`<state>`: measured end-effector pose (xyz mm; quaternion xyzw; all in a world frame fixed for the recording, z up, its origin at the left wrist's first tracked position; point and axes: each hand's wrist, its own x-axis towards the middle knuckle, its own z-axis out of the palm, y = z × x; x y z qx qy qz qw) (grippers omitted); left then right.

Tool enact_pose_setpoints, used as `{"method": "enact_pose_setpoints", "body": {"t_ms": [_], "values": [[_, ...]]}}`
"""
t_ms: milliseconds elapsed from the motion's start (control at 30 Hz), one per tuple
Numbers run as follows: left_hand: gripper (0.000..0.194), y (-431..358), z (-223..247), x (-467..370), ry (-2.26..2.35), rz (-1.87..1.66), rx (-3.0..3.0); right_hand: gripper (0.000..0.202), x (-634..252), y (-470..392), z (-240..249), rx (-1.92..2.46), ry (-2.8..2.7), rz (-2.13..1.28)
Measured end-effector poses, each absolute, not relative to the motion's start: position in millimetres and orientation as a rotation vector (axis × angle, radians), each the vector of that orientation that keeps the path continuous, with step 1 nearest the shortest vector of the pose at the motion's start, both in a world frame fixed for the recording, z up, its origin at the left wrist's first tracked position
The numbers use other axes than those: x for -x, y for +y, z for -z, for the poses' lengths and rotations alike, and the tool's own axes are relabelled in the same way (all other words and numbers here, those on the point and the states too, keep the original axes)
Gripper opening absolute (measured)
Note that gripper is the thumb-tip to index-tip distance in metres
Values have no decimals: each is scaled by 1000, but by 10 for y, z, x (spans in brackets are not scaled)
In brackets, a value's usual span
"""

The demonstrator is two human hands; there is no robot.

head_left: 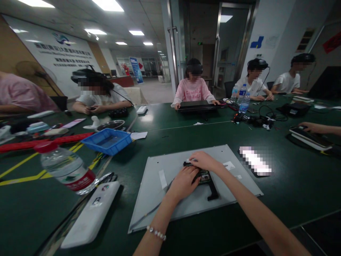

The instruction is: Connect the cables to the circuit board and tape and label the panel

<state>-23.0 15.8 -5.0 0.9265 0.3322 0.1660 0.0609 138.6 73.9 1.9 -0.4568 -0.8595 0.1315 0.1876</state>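
Note:
A grey flat panel (154, 199) lies on the green table before me, and on its middle rests a green circuit board (205, 177) with a black plastic bracket (213, 190) around it. My left hand (184, 183) is closed over the board's near left side, its fingers and thumb on the board and covering much of it. Just beyond, my right hand (204, 160) has its fingers pressed together at the bracket's far end; what they pinch is hidden. A thin grey cable (150, 212) runs from under my left forearm across the panel. White tape (162, 179) sticks to the panel.
Left of the panel are a white power bank (92, 215), a water bottle (68, 167) and a blue tray (108, 141). A blurred-out phone (255, 161) lies to the right. Across the table (170, 138), several people with headsets sit, one holding a dark panel (199, 105).

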Motion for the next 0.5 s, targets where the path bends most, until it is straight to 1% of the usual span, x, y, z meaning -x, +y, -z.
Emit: {"method": "enact_pose_setpoints", "body": {"t_ms": [133,233,333,500], "values": [[29,152,42,230,997,-508,-2819,26,-1824,591,-79,1309,-2274,-356],[29,147,36,229,1012,-502,-2827,26,-2323,425,23,1513,-2172,-386],[31,141,34,218,1034,-502,-2840,27,-2683,275,176,1710,-2092,-488],[32,125,26,195,1010,-491,-2871,29,-2696,102,234,1758,-2065,-559]]}}
